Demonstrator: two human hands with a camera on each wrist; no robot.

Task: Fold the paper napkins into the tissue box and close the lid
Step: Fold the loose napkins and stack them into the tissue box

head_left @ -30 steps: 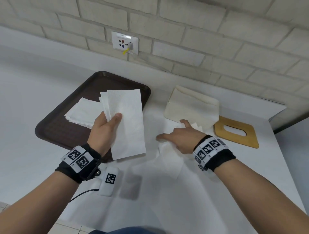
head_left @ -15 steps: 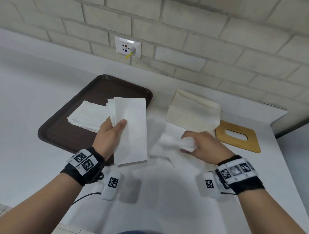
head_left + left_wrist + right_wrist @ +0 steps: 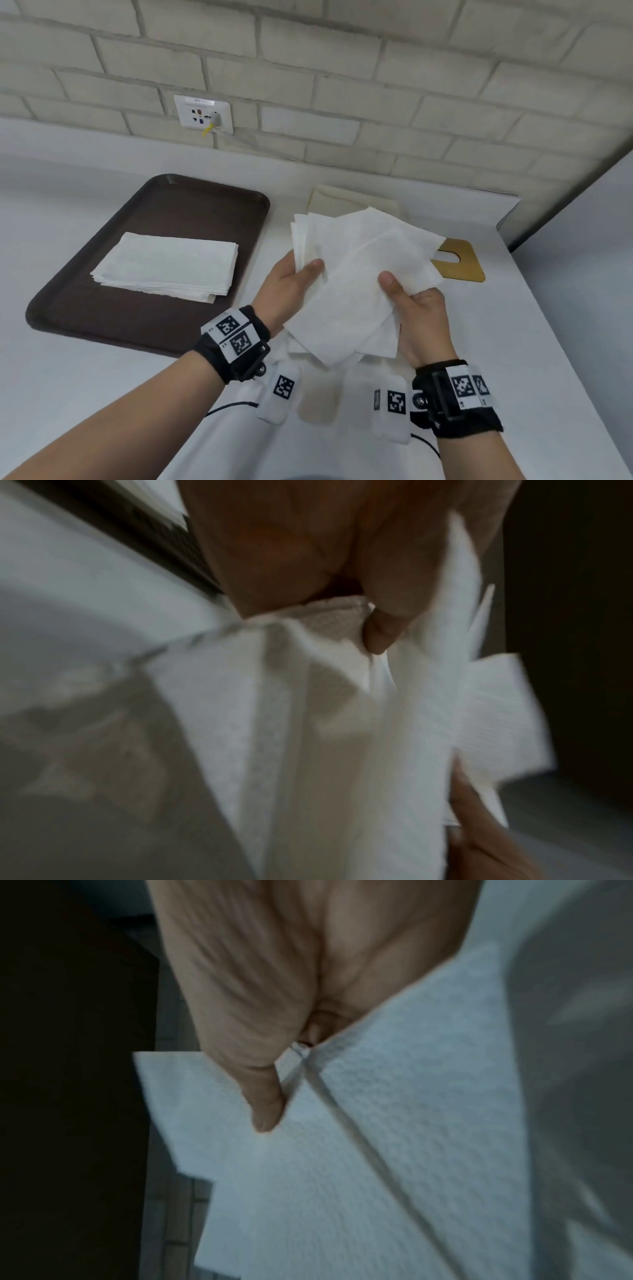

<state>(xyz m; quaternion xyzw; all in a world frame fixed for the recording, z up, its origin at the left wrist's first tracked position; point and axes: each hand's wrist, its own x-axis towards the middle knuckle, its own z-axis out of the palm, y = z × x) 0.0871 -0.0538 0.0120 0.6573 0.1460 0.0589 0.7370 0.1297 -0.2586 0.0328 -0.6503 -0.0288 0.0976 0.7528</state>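
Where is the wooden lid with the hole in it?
In the head view the wooden lid lies flat on the white counter at the right, partly hidden behind the napkins held in both hands.

We see soft, matt, embossed paper napkins (image 3: 359, 274), a smooth dark plastic tray (image 3: 144, 318) with slight sheen, a wooden lid (image 3: 460, 265), and rough painted brick (image 3: 376, 85).

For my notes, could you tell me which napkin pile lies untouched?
The neat stack on the brown tray; both hands hold the fanned bundle.
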